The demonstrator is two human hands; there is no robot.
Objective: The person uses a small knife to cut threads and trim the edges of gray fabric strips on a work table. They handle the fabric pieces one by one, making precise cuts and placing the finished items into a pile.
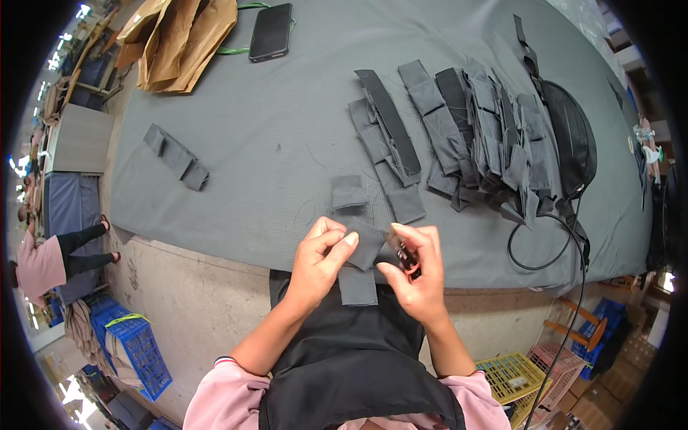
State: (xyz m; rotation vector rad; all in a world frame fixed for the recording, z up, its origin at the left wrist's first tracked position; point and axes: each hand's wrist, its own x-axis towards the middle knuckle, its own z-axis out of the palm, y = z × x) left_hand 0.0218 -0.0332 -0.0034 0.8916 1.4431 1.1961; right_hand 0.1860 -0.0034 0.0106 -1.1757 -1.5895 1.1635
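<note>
My left hand (320, 258) pinches a grey fabric strip (358, 247) that lies folded over the near edge of the grey-covered table (272, 136) and hangs down toward my black apron. My right hand (417, 276) holds a small thread clipper (403, 256) with an orange grip, its tip close to the strip's right edge. Both hands are right at the table's near edge, almost touching each other.
A fanned row of similar grey strips (459, 136) lies to the right, beside a black waist bag (573, 136) with a cord. A single folded strip (175, 156) lies at left. A phone (271, 32) and brown paper (179, 39) sit far back. Crates (140, 344) stand on the floor.
</note>
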